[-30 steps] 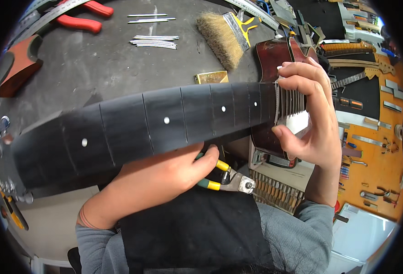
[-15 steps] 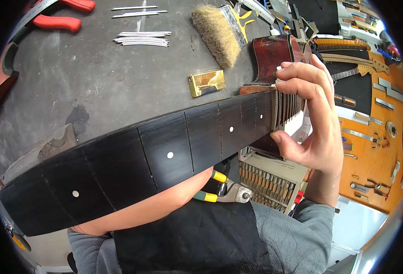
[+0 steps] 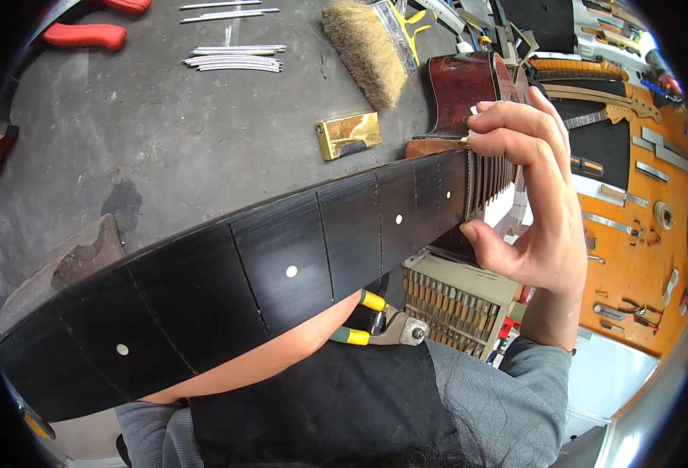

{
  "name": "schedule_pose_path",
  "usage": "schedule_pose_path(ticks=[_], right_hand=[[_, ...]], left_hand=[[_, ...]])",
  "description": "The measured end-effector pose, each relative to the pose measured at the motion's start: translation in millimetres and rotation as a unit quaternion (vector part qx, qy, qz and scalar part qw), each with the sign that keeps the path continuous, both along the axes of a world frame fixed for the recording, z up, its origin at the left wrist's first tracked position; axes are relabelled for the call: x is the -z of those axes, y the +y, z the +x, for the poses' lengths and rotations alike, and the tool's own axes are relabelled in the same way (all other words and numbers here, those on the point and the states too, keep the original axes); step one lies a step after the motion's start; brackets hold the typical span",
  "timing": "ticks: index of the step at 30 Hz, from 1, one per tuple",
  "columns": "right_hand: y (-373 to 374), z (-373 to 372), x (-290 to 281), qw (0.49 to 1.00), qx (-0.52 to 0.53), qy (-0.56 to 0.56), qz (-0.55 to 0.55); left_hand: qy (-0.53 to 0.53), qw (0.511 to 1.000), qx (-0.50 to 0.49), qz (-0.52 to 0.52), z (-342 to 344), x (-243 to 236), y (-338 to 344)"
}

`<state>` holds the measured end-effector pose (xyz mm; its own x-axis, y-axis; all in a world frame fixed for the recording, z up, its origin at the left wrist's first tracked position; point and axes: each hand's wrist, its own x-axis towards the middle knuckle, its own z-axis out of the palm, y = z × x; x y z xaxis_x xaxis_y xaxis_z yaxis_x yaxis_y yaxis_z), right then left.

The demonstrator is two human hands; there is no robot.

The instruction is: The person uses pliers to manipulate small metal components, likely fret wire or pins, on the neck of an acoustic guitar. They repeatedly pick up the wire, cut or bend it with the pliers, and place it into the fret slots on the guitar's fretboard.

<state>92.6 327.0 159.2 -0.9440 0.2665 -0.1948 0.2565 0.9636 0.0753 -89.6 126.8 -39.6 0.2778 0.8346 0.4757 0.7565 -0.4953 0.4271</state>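
Observation:
A dark guitar neck (image 3: 196,296) with thin fret slots and white dot inlays stretches across the view, its broad end at the lower left. My right hand (image 3: 535,171) spans the fretboard near the red-brown guitar body (image 3: 457,86), fingers at the far edge and thumb at the near edge. Several closely spaced dark bars show under that hand, with a white patch beside them. My left forearm (image 3: 281,351) runs beneath the neck, which hides the left hand.
On the grey bench lie white-silver rods (image 3: 235,58), a wide bristle brush (image 3: 367,54), a brass block (image 3: 349,136) and red-handled pliers (image 3: 86,35). Green-and-yellow-handled cutters (image 3: 383,324) are below the neck, near a rack of tools (image 3: 453,308). Tools hang on an orange board (image 3: 632,257).
The neck's broad end sits slightly lower in the view, and the bench things have shifted a little up and left. My right hand keeps the same pose on the fretboard.

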Motion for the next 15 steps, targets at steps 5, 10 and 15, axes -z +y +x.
schedule_pose_path(ticks=[5, 10, 15], right_hand=[[-0.8, 0.8, 1.6, 1.0, 0.007, 0.001, -0.002], [-3.4, 0.4, -0.4, 1.0, 0.015, -0.002, -0.001], [-3.4, -0.9, -0.2, 1.0, 0.017, -0.004, -0.005]], left_hand=[[0.042, 0.999, 0.02, -0.027, -18.1, -30.9, 3.4], [-0.009, 0.998, 0.026, -0.051, -20.1, -32.3, 4.8], [-0.035, 0.999, 0.009, -0.029, -15.3, -22.2, 1.5]])
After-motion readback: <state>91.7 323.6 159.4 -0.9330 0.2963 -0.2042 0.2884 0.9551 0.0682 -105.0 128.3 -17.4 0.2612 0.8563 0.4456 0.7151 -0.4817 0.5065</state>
